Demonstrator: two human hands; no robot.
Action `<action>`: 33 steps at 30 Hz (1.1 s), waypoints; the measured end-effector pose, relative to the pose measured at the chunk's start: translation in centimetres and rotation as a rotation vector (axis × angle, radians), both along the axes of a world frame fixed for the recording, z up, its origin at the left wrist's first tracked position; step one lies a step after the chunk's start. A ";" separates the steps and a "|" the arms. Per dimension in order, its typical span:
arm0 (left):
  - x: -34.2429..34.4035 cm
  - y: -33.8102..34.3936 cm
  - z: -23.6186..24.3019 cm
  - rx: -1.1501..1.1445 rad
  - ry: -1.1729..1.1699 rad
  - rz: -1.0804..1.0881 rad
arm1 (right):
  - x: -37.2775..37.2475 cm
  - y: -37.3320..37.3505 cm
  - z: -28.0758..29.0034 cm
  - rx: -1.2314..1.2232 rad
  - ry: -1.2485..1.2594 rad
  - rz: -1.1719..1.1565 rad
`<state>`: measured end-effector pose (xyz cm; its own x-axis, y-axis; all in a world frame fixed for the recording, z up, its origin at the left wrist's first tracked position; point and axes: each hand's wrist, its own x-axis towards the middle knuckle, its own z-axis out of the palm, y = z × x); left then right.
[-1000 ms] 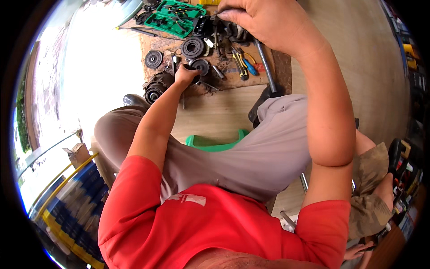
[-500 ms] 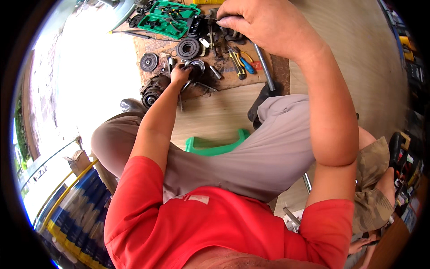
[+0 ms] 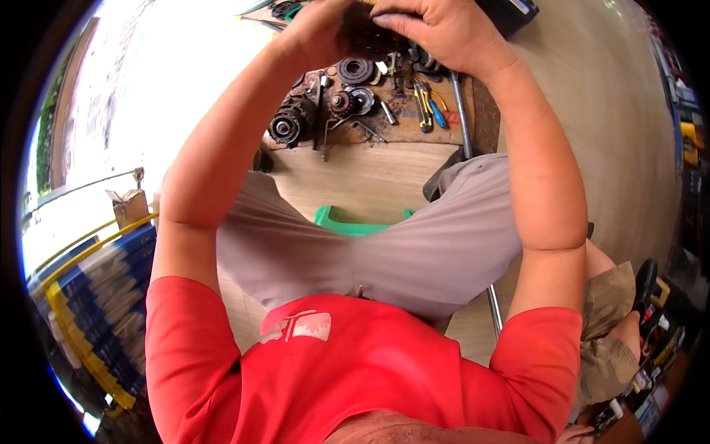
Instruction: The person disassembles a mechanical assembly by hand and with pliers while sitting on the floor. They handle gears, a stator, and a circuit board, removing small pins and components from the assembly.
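Observation:
Both my arms reach to the top of the view, above the cluttered work board (image 3: 473,111). My left hand (image 3: 318,33) is raised, its fingers lost in a dark, greasy patch; what it holds cannot be made out. Close beside it, my right hand (image 3: 436,33) has thumb and fingers pinched together, the thumb tip blackened, at the edge of that patch. Below them lie a round pulley (image 3: 355,70), a dirty motor-like housing (image 3: 287,126), a toothed rotor-like part (image 3: 342,102) and a metal ring-shaped piece (image 3: 362,100).
Yellow-black pliers (image 3: 422,107), a blue-handled screwdriver (image 3: 438,115) and a long metal bar (image 3: 461,118) lie to the right. A short metal cylinder (image 3: 389,112) is nearby. A green stool (image 3: 355,226) stands between my legs. Another person's camouflage-clad leg (image 3: 610,362) is at right.
My left hand has left the metal parts on the board and risen beside my right hand. My right hand stays pinched near the top. The view has shifted, and my left knee has moved inward.

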<state>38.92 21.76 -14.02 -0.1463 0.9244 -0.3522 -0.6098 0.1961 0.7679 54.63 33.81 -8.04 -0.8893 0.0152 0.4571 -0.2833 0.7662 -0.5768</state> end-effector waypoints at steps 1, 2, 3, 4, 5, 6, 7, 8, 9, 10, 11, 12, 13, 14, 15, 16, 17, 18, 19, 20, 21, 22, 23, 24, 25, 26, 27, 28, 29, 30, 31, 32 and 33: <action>-0.8 -1.3 0.5 0.066 -0.129 -0.046 | -0.2 -0.5 -0.1 -0.015 -0.037 0.022; -1.0 -1.8 1.1 0.203 -0.114 -0.152 | -0.3 -0.9 -0.3 -0.023 -0.045 0.064; -0.8 -2.2 1.6 0.206 -0.088 0.003 | -0.4 -1.3 -0.6 -0.030 -0.053 0.073; -0.5 -2.5 2.2 0.208 -0.063 0.155 | -0.5 -1.6 -0.8 -0.036 -0.062 0.078; -1.4 -3.5 2.0 0.223 -0.014 0.167 | -0.7 -2.2 -0.5 -0.027 -0.074 0.089; -2.7 -4.6 1.1 0.239 0.023 0.174 | -0.8 -2.5 -0.6 -0.016 -0.097 0.094; -3.8 -5.3 0.2 0.255 0.062 0.181 | -1.0 -2.8 -0.6 -0.004 -0.120 0.099; -3.6 -5.2 0.1 0.233 0.073 0.216 | -1.1 -2.9 -0.9 0.013 -0.104 0.082; -3.2 -4.7 0.4 0.209 0.083 0.246 | -1.0 -2.8 -1.5 0.030 -0.089 0.060; -3.0 -4.2 0.5 0.185 0.093 0.276 | -1.0 -2.5 -2.0 0.046 -0.074 0.040; -3.3 -3.6 0.4 0.172 0.015 0.295 | -1.0 -2.0 -2.4 0.001 -0.137 0.038; -3.9 -3.7 0.7 0.216 0.062 0.296 | -1.2 -2.1 -2.9 -0.045 -0.165 -0.013; -4.1 -3.7 0.9 0.165 0.089 0.347 | -1.2 -2.4 -3.2 -0.091 -0.192 -0.065; -4.1 -3.5 1.3 0.114 0.117 0.396 | -1.2 -2.7 -3.4 -0.135 -0.219 -0.119; -4.3 -3.5 1.2 0.128 0.092 0.418 | -1.4 -2.7 -3.4 -0.158 -0.318 -0.173; -4.5 -3.6 1.0 0.141 0.067 0.442 | -1.7 -2.7 -3.6 -0.176 -0.336 -0.181; -4.8 -3.6 0.9 0.156 0.043 0.466 | -1.9 -2.6 -3.8 -0.193 -0.353 -0.189; -5.2 -3.5 0.5 0.155 0.031 0.511 | -2.2 -2.6 -4.1 -0.209 -0.370 -0.197; -5.7 -3.3 0.1 0.153 0.018 0.557 | -2.5 -2.6 -4.5 -0.238 -0.346 -0.176; -6.0 -3.2 0.4 0.153 0.011 0.603 | -2.8 -2.7 -4.7 -0.268 -0.316 -0.152; -5.6 -2.7 1.2 0.121 0.006 0.682 | -3.2 -2.8 -5.0 -0.298 -0.287 -0.130; -6.1 -2.6 0.8 0.120 -0.022 0.694 | -3.5 -2.9 -5.6 -0.294 -0.281 -0.118; -7.0 -2.4 0.2 0.122 -0.047 0.708 | -3.9 -3.0 -6.2 -0.288 -0.272 -0.105; -7.6 -2.1 -0.1 0.127 -0.074 0.716 | -4.2 -3.2 -6.5 -0.281 -0.262 -0.098; -8.0 -1.8 -0.5 0.123 -0.081 0.738 | -4.5 -3.5 -6.6 -0.285 -0.234 -0.110; -8.2 -1.7 -0.9 0.118 -0.083 0.762 | -4.8 -3.7 -6.5 -0.259 -0.268 -0.132; -8.4 -1.5 -1.3 0.112 -0.086 0.784 | -5.0 -3.9 -6.3 -0.233 -0.301 -0.154; -8.7 -1.5 -1.6 0.132 -0.109 0.792 | -5.1 -4.1 -6.1 -0.208 -0.334 -0.178; -9.0 -1.5 -2.0 0.153 -0.135 0.793 | -5.4 -4.1 -6.3 -0.195 -0.308 -0.204; -9.3 -1.6 -2.4 0.174 -0.160 0.794 | -5.5 -4.0 -6.1 -0.205 -0.327 -0.216; -9.6 -1.6 -2.8 0.178 -0.161 0.800 | -5.5 -4.0 -5.8 -0.216 -0.346 -0.229; -9.8 -1.6 -3.1 0.182 -0.162 0.807 | -5.6 -4.0 -5.6 -0.226 -0.364 -0.240; -10.1 -1.7 -3.4 0.186 -0.163 0.814 | -5.6 -3.9 -6.0 -0.273 -0.339 -0.219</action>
<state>28.86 20.08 -17.43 -0.7513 0.5982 -0.2790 -0.6116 -0.4721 0.6349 48.98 29.90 -14.07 -0.9499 0.2976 0.0957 0.1061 0.5949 -0.7968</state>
